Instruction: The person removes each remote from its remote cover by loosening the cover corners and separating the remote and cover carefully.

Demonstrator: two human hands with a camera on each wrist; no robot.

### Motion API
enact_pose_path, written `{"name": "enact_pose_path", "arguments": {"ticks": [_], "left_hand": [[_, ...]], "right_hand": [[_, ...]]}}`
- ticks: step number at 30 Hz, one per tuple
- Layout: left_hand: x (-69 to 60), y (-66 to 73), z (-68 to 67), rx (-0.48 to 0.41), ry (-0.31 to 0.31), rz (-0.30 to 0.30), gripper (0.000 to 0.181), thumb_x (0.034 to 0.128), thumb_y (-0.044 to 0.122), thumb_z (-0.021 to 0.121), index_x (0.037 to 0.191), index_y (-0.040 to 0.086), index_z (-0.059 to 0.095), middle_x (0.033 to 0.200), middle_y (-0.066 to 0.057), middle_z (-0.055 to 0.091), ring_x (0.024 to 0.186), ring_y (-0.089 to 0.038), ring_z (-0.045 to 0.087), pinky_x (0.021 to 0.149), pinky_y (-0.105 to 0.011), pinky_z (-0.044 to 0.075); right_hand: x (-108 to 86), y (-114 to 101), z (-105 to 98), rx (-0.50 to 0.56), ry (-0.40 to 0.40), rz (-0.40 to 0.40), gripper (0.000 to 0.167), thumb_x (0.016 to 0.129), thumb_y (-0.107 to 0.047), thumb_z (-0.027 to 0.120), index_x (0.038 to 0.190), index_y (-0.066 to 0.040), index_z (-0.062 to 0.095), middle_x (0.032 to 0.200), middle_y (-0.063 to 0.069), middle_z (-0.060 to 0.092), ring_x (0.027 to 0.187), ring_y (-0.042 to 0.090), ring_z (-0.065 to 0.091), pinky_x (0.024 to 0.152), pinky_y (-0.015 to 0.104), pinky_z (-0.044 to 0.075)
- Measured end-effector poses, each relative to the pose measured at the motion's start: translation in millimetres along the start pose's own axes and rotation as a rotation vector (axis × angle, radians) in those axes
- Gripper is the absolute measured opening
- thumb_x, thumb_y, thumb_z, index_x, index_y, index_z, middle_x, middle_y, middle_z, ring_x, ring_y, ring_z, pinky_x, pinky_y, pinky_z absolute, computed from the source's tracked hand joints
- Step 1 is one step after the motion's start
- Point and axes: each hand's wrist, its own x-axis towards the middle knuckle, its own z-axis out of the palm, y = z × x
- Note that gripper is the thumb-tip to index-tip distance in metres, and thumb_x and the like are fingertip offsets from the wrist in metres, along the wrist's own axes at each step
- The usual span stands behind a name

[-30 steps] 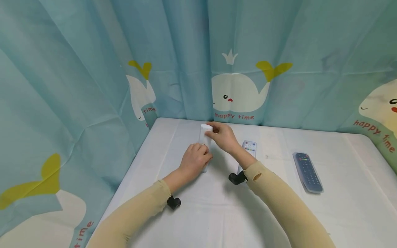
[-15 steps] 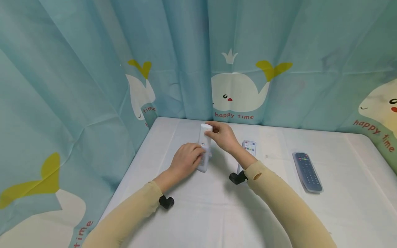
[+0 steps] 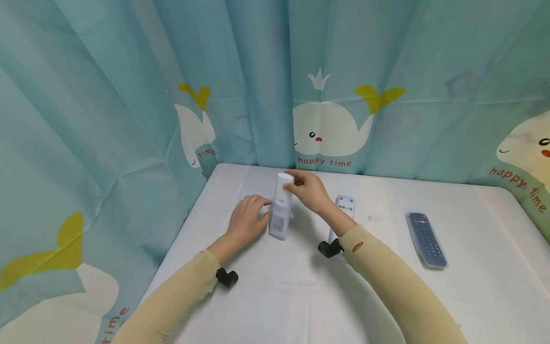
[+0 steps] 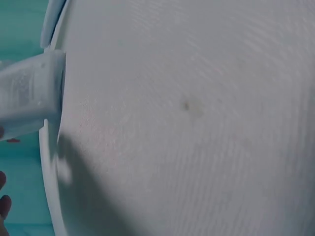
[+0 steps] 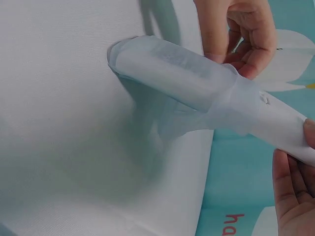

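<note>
A white remote control [image 3: 284,191] stands steeply tilted, its lower end down at the table and its lower part inside a translucent sleeve [image 3: 278,222]. My right hand [image 3: 307,188] pinches the bare upper end between thumb and fingers. To its left is my left hand [image 3: 247,220], with loosely bent fingers and a gap between thumb and index finger. From the right wrist side, the left fingertips [image 5: 248,69] lie close against the bunched sleeve edge; contact is hard to tell. The left wrist view catches the sleeved lower end [image 4: 29,93] at its left edge.
A light remote control [image 3: 345,205] lies behind my right forearm, partly hidden by it. Further right lies a dark remote control in a clear cover [image 3: 427,239]. The white table [image 3: 275,306] ends at a blue curtain [image 3: 258,95] along the back and left.
My left hand has moved left off the front of the remote control, uncovering its middle and the bunched sleeve. The sleeved lower end has swung slightly left. My right hand keeps its pinch.
</note>
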Motion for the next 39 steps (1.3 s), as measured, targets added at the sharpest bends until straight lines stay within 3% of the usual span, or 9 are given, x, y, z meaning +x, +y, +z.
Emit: {"name": "enact_pose_path", "arguments": {"ticks": [13,18,25,31,39], "left_hand": [[4.3,4.1,-1.1,0.028,0.067,0.019,0.009,0.0897,0.007,0.076,0.096,0.014,0.075,0.098,0.001,0.071,0.09,-0.022,0.064,0.073,-0.039,0.051],[3.7,3.1,-4.5,0.048,0.013,0.032,0.009,0.09,0.009,0.077,0.098,0.013,0.076,0.1,0.001,0.071,0.092,-0.023,0.064,0.076,-0.04,0.051],[1.2,2.8,-9.2,0.124,-0.113,0.072,0.006,0.0901,0.012,0.078,0.095,0.015,0.076,0.096,0.003,0.071,0.09,-0.02,0.064,0.076,-0.037,0.051],[0.3,2.7,-13.1,0.119,-0.15,0.106,0.006,0.0886,0.011,0.079,0.093,0.015,0.076,0.093,0.003,0.07,0.087,-0.019,0.063,0.075,-0.038,0.052],[-0.8,0.1,-13.0,0.155,-0.184,0.166,0.005,0.091,0.012,0.078,0.095,0.014,0.075,0.094,0.0,0.07,0.087,-0.02,0.062,0.073,-0.037,0.051]], "right_hand": [[-3.1,2.8,-0.5,0.037,-0.013,0.026,0.047,0.095,-0.021,0.076,0.139,-0.012,0.063,0.112,0.007,0.069,0.099,0.024,0.063,0.079,0.037,0.055],[-2.7,3.0,0.4,0.065,-0.028,0.026,0.048,0.095,-0.016,0.076,0.141,-0.011,0.062,0.117,0.009,0.07,0.103,0.025,0.065,0.083,0.039,0.056],[-2.6,4.5,1.7,0.047,-0.018,0.005,0.046,0.095,-0.016,0.076,0.139,-0.012,0.063,0.112,0.007,0.07,0.099,0.024,0.063,0.078,0.037,0.055],[-3.0,3.6,1.6,0.052,-0.018,-0.013,0.045,0.095,-0.016,0.076,0.139,-0.013,0.064,0.11,0.007,0.07,0.098,0.024,0.064,0.077,0.036,0.054],[-1.9,6.6,1.8,0.054,-0.011,0.022,0.047,0.095,-0.015,0.075,0.141,-0.011,0.062,0.115,0.008,0.07,0.101,0.024,0.064,0.082,0.038,0.056]]}}
